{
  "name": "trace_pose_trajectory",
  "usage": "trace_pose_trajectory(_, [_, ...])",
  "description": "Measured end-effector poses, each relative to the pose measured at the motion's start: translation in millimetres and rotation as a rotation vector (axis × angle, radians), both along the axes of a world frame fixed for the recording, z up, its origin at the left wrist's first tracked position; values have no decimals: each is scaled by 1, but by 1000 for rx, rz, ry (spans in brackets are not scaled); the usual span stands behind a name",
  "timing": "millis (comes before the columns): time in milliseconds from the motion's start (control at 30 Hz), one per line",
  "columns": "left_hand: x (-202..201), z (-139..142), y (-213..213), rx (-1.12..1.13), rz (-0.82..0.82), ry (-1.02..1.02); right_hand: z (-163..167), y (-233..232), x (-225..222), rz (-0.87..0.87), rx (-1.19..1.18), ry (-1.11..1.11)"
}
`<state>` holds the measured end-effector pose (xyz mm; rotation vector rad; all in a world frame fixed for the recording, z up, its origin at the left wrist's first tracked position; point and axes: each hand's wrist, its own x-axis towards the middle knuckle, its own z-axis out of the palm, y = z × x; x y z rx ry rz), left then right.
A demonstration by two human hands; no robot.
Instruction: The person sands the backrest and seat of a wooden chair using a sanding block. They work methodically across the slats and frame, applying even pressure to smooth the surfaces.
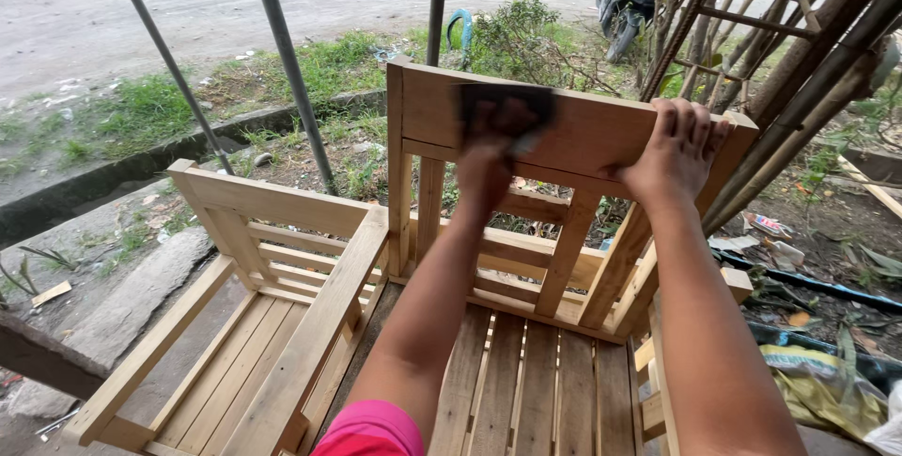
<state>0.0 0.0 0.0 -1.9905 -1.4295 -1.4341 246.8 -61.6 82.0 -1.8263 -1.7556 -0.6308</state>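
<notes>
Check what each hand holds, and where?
Left hand presses a dark sanding sheet flat against the chair's top back rail. Right hand grips that rail's upper edge near its right end.

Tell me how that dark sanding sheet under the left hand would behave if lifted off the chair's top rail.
The sanding sheet looks thin, so probably floppy and very light. Its gritty face likely grips rather than slides on the top rail. The left hand presses it; the right hand holds the rail.

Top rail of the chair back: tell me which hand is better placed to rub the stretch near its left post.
Left. The left hand already presses the dark sanding sheet on the top rail; the right hand grips the rail's far end.
</notes>
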Motion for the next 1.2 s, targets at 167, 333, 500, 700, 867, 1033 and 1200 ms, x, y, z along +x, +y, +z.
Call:
trace_pose_trajectory(167, [-7, 21, -20, 151, 163, -516, -10, 9, 1, -54, -1, -23])
trace_pose_trajectory(333, [89, -6, -55, 156, -6, 126, -9, 8, 8, -48, 99, -140])
trace_pose_trajectory(500, [-17, 3, 1, -251, 5, -273, -4, 0, 5, 33, -17, 32])
trace_pose_trajectory(700, [31, 14, -1, 230, 152, -492, -1, 3, -4, -129, 56, -145])
trace_pose_trajectory(867, [5, -2, -23, 29, 30, 102, -3, -3, 0, -33, -19, -30])
trace_pose_trajectory(1033, [6, 1, -11, 104, 237, -361, -8, 2, 0, -13, 99, -31])
trace_pose_trajectory(1200, [62, -13, -35, 45, -33, 125, -9, 7, 4, -13, 98, -58])
